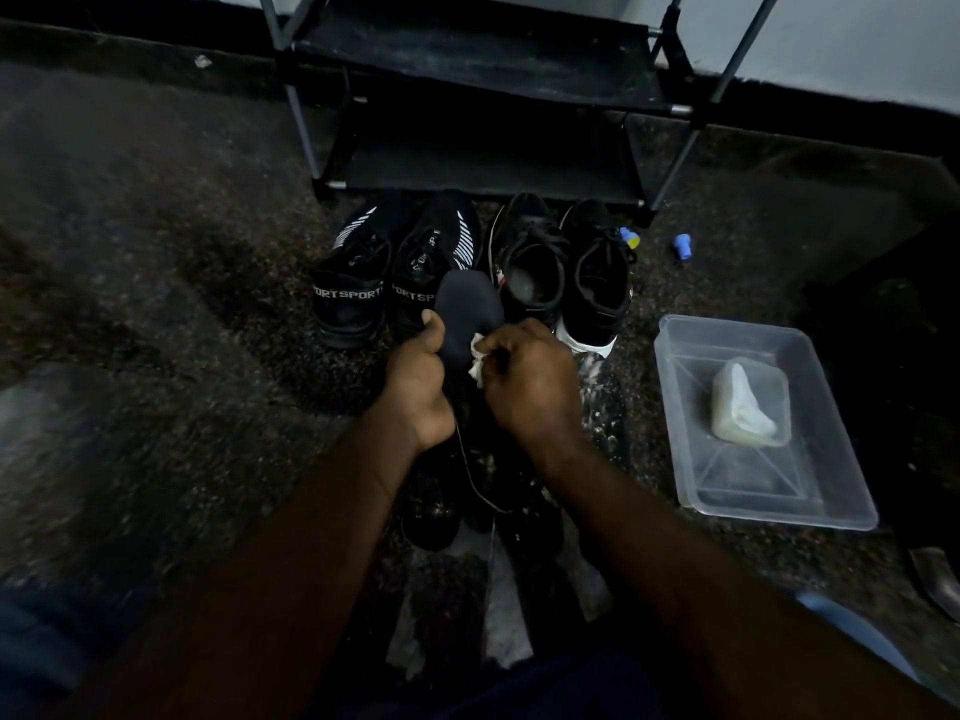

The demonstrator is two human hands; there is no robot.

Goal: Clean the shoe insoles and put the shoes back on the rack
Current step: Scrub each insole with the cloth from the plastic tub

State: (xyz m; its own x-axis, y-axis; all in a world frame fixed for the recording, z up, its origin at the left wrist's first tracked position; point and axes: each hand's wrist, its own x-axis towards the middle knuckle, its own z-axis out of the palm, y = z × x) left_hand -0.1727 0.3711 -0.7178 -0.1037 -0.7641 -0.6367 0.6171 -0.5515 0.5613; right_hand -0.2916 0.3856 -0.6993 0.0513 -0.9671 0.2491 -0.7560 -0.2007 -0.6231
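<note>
The left hand (421, 387) grips a dark insole (467, 309), thumb curled over its edge, while the right hand (530, 381) pinches a white cloth (480, 356) against it. Beyond them four black shoes (530, 267) stand in a row on the floor along the rack's (478, 96) front edge, with a clear tub (727, 491) to their right

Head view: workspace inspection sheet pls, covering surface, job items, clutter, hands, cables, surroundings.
Surface: dark speckled floor.
Job's things: black insole and white cloth in hand; SPORT pair and lace-up pair on floor before rack; clear tub holding pale lump.
Clutter: two small blue pieces near lace-up pair.
Hands: left hand grips insole; right hand presses cloth on it.
Cables: nothing seen; one thin lace under hands.
Surroundings: pale wall behind rack.
</note>
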